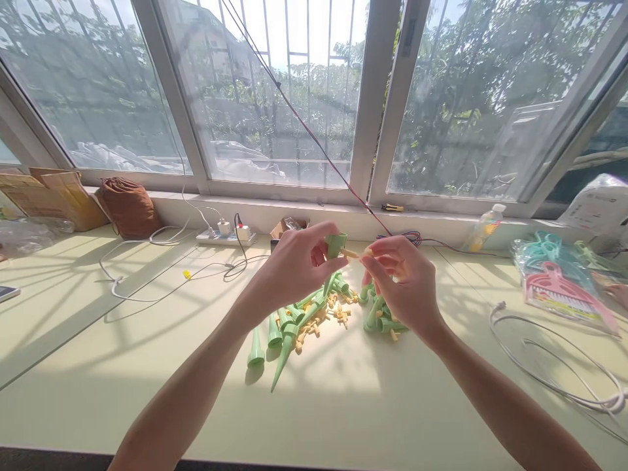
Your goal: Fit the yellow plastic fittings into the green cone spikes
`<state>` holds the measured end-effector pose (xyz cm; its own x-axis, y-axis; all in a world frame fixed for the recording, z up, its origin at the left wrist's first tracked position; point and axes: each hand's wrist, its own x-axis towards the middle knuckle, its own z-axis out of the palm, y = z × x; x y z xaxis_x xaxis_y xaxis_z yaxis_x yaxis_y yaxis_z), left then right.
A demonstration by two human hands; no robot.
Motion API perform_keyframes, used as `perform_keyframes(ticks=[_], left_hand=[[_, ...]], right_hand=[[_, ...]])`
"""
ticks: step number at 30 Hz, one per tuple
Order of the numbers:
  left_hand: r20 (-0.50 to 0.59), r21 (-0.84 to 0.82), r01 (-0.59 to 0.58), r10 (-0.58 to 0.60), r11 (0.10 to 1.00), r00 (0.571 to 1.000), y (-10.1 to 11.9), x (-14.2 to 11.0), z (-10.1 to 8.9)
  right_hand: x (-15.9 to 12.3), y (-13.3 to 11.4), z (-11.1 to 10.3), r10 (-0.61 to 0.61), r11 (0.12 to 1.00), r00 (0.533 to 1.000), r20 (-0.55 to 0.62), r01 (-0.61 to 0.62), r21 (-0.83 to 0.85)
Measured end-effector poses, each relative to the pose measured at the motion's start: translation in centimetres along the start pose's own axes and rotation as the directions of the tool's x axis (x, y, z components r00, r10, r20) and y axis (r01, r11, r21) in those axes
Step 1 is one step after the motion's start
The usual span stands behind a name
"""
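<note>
The left hand [304, 258] has its fingers curled snugly round a green cone [336, 243]; from its side a tan peg [350, 254] sticks out, its far end at the pinched fingertips of the right hand [409, 278]. Just below the left fingers, a heap of green cones [294, 314] and loose tan pegs [338, 313] lies on the table [314, 418]. Below the right fingers sits a second green heap [373, 315]. Farther out, a power strip [206, 237] lies beyond the left fingers, a bottle [485, 229] beyond the right.
</note>
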<state>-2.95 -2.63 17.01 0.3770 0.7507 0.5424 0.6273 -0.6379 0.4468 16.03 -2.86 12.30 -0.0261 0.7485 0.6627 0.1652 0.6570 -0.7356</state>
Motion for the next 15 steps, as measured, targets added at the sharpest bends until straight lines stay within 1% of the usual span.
perform_keyframes(ticks=[7, 12, 15], left_hand=[[0.027, 0.013, -0.022, 0.021, 1.0, 0.999, 0.2, 0.1, 0.1], [0.011, 0.022, -0.016, 0.015, 1.0, 1.0, 0.0, 0.1, 0.2], [0.0, 0.014, -0.01, 0.01, 1.0, 1.0, 0.1, 0.0, 0.2]], right_hand=[[-0.1, 1.0, 0.3, -0.029, 1.0, 0.999, -0.046, 0.028, -0.002], [-0.1, 1.2, 0.3, -0.026, 1.0, 0.999, -0.035, 0.026, -0.004], [0.0, 0.9, 0.2, -0.022, 1.0, 1.0, -0.003, 0.022, -0.006]])
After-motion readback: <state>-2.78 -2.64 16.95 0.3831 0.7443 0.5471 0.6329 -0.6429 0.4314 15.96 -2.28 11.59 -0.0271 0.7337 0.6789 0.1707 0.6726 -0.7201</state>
